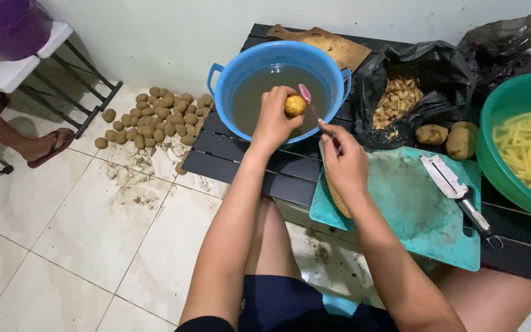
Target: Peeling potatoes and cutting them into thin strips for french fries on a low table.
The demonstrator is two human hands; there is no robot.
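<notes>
Basin [228,80], blue and round, sits on the dark slatted table [241,163] and is the largest thing in play, holding cloudy brownish water; everything else is placed from it. Right of the basin a black plastic bag [444,71] lies open with a heap of peelings inside, and further right a green tub [514,98] holds cut yellow sticks. Below and right of the basin is a teal cutting board [413,209] with a slicer tool [456,190] on its far side, and two unpeeled potatoes [447,138] rest between board and bag. Left of the basin, down on the tiled floor, a pile of muddy potatoes [155,117] waits.

Over the near rim of the basin the left hand [273,120] has its fingers curled narrowly around a small, partly peeled potato [295,106]. The right hand [342,161] is closed on the handle of a peeler [310,103], whose pink head touches the potato's right side.

Judging from this, good peeling here means short, shallow strokes led away from the left fingertips, turning the potato a little after each pass, and keeping it above the water so scraps drop in rather than onto the board
</notes>
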